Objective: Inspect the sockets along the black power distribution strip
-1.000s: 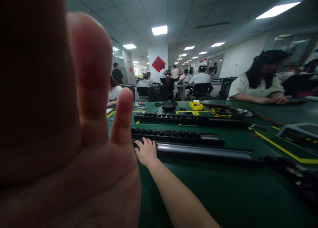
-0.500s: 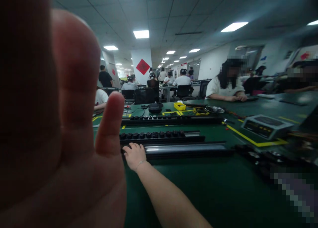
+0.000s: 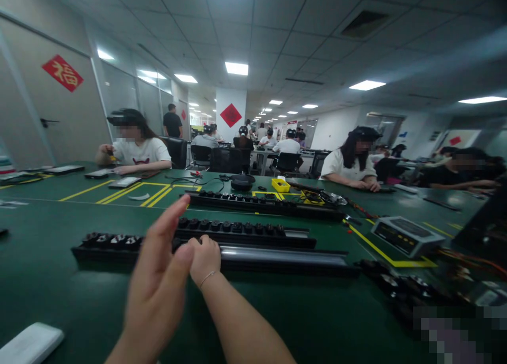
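Note:
My left hand (image 3: 156, 285) is raised in front of the nearest long black rail (image 3: 285, 257), its fingers stretched and apart with nothing visible in them. My right hand (image 3: 206, 259), with a thin bracelet at the wrist, rests over the middle of that rail, fingers curled down. What lies under those fingers is hidden, partly by my left hand. A row of small black parts (image 3: 114, 241) sits in the rail's left end; its right half shows a smooth, shiny strip. Just behind it lies a second rail (image 3: 295, 242) with a row of rounded black pieces (image 3: 237, 227).
A third black rail (image 3: 301, 209) lies farther back, near a yellow bin (image 3: 280, 184) and a round black case (image 3: 242, 181). At right stand a grey boxed unit (image 3: 410, 237) and dark parts with wires. A white object (image 3: 31, 344) lies front left. Co-workers sit across the table.
My left hand has dropped away from close before the camera to beside my right hand, uncovering the table's left side. My right hand stays at the nearest rail. The view has shifted slightly.

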Tool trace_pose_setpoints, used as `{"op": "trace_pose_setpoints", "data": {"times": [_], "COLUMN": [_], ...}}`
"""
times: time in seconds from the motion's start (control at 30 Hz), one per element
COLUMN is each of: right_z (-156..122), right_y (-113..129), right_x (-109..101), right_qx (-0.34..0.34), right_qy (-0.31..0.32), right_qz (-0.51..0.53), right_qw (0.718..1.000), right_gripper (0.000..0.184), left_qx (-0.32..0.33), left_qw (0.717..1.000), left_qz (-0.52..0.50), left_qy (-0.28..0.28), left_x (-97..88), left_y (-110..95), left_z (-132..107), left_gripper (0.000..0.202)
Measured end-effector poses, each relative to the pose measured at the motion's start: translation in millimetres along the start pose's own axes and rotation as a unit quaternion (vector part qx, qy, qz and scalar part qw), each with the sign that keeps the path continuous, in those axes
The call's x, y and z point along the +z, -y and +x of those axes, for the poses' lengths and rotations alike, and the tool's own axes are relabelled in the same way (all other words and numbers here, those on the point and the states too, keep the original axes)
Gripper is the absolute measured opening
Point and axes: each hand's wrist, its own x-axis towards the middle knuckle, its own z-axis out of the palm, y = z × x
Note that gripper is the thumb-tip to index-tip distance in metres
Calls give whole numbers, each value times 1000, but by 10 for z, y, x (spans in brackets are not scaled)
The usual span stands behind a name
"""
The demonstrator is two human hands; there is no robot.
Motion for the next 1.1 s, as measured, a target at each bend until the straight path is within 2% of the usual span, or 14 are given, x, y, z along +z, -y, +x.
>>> {"op": "trace_pose_setpoints", "data": {"times": [0.03, 0.07, 0.1, 0.13, 0.2, 0.3, 0.37, 0.53, 0.63, 0.73, 0.83, 1.0, 1.1], "right_z": [13, 27, 41, 52, 63, 42, 12, -58, -74, -73, -70, -87, -149], "right_y": [2, 2, -1, -6, -18, -40, -59, -130, -159, -170, -183, -219, -285], "right_x": [-6, -10, -11, -9, -2, 3, -6, -33, -38, -49, -67, -135, -220], "right_qx": [9, 19, 27, 34, 42, 45, 44, 41, 44, 48, 43, 9, -19], "right_qy": [6, 12, 17, 19, 14, -5, -13, -31, -35, -26, -9, 14, 49], "right_qz": [2, 4, 6, 6, 4, 13, 21, 26, 33, 36, 35, 40, 42], "right_qw": [1000, 1000, 999, 999, 999, 999, 999, 998, 998, 998, 998, 999, 998], "right_gripper": [24, 25, 25, 25, 24, 19, 17, 18, 18, 19, 22, 27, 40], "left_qx": [-14, -19, -25, -33, -31, -34, -48, -38, -36, -28, -29, 6, 33], "left_qw": [999, 998, 996, 991, 979, 962, 951, 929, 915, 899, 885, 882, 887], "left_qz": [19, 42, 75, 115, 183, 254, 284, 338, 375, 415, 435, 430, 407], "left_qy": [35, 52, 47, 52, 79, 97, 114, 146, 147, 139, 165, 191, 214], "left_x": [145, 276, 380, 452, 507, 474, 454, 492, 502, 489, 484, 546, 603], "left_y": [-228, -372, -427, -400, -185, 181, 285, 197, 143, 130, 118, 59, 47], "left_z": [383, 662, 834, 908, 847, 612, 539, 562, 557, 537, 519, 483, 452], "left_gripper": [44, 42, 40, 40, 42, 43, 44, 44, 43, 42, 42, 44, 45]}}
